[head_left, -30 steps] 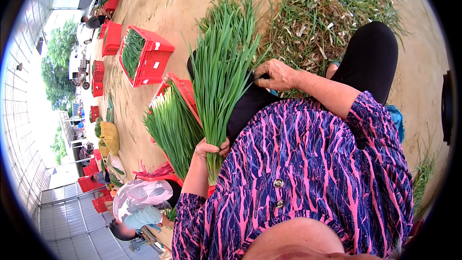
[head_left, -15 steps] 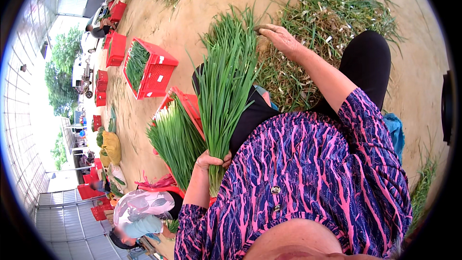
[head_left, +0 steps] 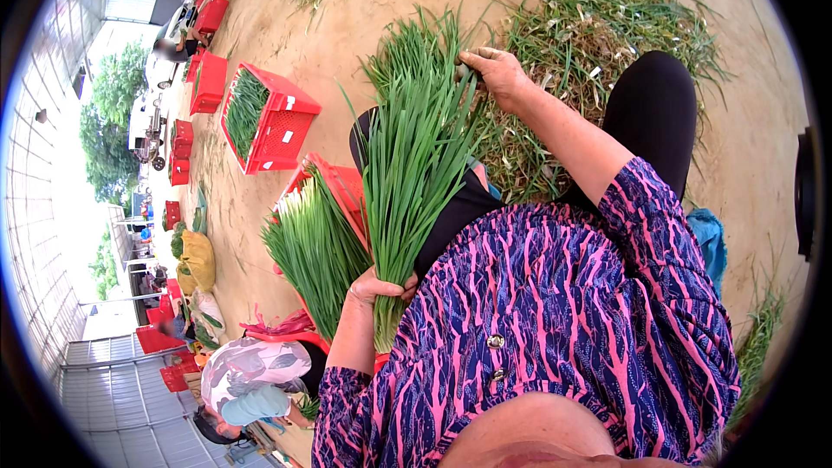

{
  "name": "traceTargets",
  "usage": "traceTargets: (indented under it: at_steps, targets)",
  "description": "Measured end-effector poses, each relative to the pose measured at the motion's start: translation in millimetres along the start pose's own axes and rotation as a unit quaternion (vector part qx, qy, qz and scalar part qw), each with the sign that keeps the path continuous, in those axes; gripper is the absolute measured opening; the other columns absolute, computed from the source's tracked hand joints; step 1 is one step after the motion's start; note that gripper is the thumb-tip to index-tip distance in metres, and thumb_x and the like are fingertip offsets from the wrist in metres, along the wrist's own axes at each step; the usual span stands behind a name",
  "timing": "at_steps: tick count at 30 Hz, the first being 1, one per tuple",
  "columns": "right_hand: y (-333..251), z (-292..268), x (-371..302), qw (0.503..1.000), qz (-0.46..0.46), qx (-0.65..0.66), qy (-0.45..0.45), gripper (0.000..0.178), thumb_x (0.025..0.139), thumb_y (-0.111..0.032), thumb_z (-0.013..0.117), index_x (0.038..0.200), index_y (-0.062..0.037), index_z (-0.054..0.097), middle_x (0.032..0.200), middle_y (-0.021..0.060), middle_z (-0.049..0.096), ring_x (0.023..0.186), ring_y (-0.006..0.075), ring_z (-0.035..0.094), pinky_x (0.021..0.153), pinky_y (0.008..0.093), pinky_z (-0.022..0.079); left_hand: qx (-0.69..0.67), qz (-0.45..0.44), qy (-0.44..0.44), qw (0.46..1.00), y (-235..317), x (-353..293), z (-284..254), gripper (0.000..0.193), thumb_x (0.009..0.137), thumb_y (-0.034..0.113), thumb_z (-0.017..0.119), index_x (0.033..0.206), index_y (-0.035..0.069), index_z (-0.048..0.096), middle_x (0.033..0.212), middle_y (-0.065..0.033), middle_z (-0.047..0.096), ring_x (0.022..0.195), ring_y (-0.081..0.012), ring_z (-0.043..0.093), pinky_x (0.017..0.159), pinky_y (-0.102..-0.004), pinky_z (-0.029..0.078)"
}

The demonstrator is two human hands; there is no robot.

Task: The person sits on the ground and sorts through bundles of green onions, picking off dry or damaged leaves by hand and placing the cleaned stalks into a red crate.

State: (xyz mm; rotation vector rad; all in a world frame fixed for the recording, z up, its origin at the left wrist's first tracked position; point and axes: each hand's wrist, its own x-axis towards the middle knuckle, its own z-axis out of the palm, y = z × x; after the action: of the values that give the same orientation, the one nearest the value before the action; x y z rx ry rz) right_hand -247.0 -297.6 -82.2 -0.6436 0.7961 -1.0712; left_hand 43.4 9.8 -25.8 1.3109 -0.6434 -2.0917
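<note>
A long bunch of green chives (head_left: pixel 407 173) lies across my lap, its leaf tips pointing away from me. My left hand (head_left: pixel 383 287) is wrapped round its pale stem end. At the right side of the leaf tips is my right hand (head_left: pixel 498 76), thumb and fingers pinched together on a few leaves at the bunch's edge. Just left of the bunch, more chives (head_left: pixel 316 251) with whitish ends rest in a red plastic crate (head_left: pixel 345 195). What the crate holds beneath them is hidden.
A heap of loose leaves and trimmings (head_left: pixel 563 61) covers the ground beyond my knee (head_left: pixel 654 113). Farther left stands another red crate (head_left: pixel 284 126) filled with chives. A co-worker (head_left: pixel 251 368) bends at lower left, near a yellow sack (head_left: pixel 199 262). More red crates line the left.
My right hand has come slightly left and its fingers have closed at the leaf edge. Some leaves have shifted to the right. My left hand keeps its grip on the stems.
</note>
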Motion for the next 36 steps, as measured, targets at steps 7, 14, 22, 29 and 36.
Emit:
traceTargets:
  at_steps: [7, 14, 22, 29, 36]
  targets:
    - [-28.7, -32.0, 10.6, 0.994, -0.044, 0.043, 0.087, 0.02, 0.083, -0.028, 0.072, 0.077, -0.0099, 0.064, 0.068, -0.0029, 0.058, 0.06, 0.0097, 0.051, 0.055, 0.026, 0.037, 0.096, 0.027, 0.012, 0.995, -0.6, 3.2, 2.5, 0.052, 0.06, 0.006, 0.077, 0.108, 0.001, 0.058, 0.08, -0.0086, 0.061, 0.07, -0.0195, 0.058, 0.062, -0.0313, 0.047]
    - [-55.6, -32.2, -20.5, 0.909, -0.29, -0.299, 0.008, 0.023, 0.088, -0.024, 0.056, 0.094, -0.0051, 0.067, 0.082, 0.0056, 0.063, 0.076, 0.0195, 0.056, 0.075, 0.0303, 0.045, 0.141, 0.039, 0.022, 0.989, -1.6, 4.2, 2.1, 0.054, 0.059, 0.002, 0.079, 0.109, 0.0, 0.059, 0.086, -0.0082, 0.064, 0.077, -0.0198, 0.061, 0.07, -0.0314, 0.05]
    - [-35.2, -16.0, -47.4, 0.775, -0.294, -0.548, -0.114, 0.025, 0.092, -0.032, 0.052, 0.101, -0.0147, 0.069, 0.106, 0.0051, 0.057, 0.112, 0.0277, 0.044, 0.099, 0.0454, 0.032, 0.166, 0.049, 0.021, 0.985, -1.6, 5.7, 3.4, 0.051, 0.059, 0.001, 0.077, 0.108, 0.001, 0.061, 0.087, -0.0071, 0.065, 0.077, -0.0186, 0.06, 0.073, -0.0312, 0.049]
    - [-31.1, -4.8, -55.6, 0.764, -0.268, -0.57, -0.142, 0.021, 0.082, -0.025, 0.064, 0.101, -0.0172, 0.067, 0.105, 0.005, 0.056, 0.115, 0.0271, 0.043, 0.102, 0.0486, 0.027, 0.171, 0.048, 0.022, 0.984, -1.0, 4.9, 4.6, 0.052, 0.059, 0.0, 0.077, 0.108, 0.001, 0.061, 0.086, -0.0065, 0.065, 0.077, -0.0185, 0.06, 0.074, -0.0314, 0.049]
    - [-34.3, -4.0, -57.5, 0.732, -0.328, -0.574, -0.165, 0.025, 0.077, -0.015, 0.06, 0.101, -0.0117, 0.066, 0.107, 0.0075, 0.055, 0.118, 0.0285, 0.043, 0.103, 0.0485, 0.027, 0.161, 0.04, 0.025, 0.986, 0.0, 4.9, 7.1, 0.051, 0.06, -0.001, 0.076, 0.109, 0.001, 0.061, 0.088, -0.0067, 0.065, 0.078, -0.0185, 0.06, 0.075, -0.0315, 0.049]
